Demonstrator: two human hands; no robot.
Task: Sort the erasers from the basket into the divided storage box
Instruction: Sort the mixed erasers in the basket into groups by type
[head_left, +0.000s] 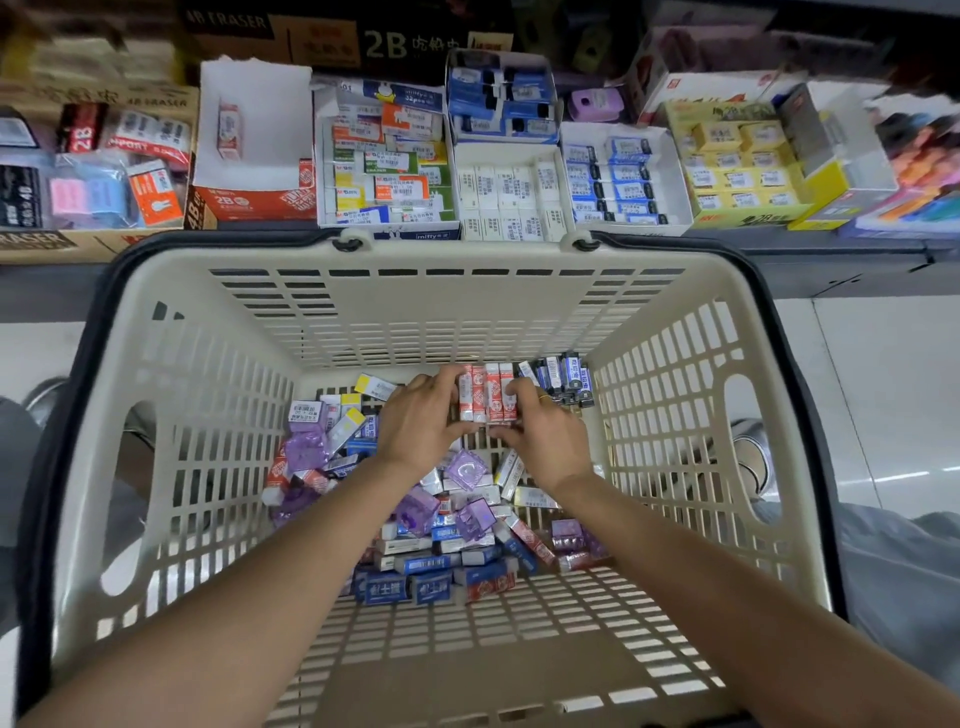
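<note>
A beige slotted basket (467, 306) fills the view, with several mixed erasers (441, 525) heaped on its bottom: blue, purple, yellow and red-and-white ones. Both my hands are deep inside at the far end. My left hand (423, 421) and my right hand (545, 436) together grip a row of red-and-white erasers (488, 392) standing side by side, fingers curled round its two ends. A stack of blue erasers (563, 376) lies just right of them. Beyond the basket sits a white and red 2B box (254, 150) with one red-and-white eraser (228, 130) in it.
A shelf behind the basket carries open boxes: mixed orange, green and yellow erasers (387, 161), white erasers (511, 197), blue ones (615, 179), yellow ones (737, 166). A cardboard box (93, 166) is at the left. Shoes and grey floor show at both sides.
</note>
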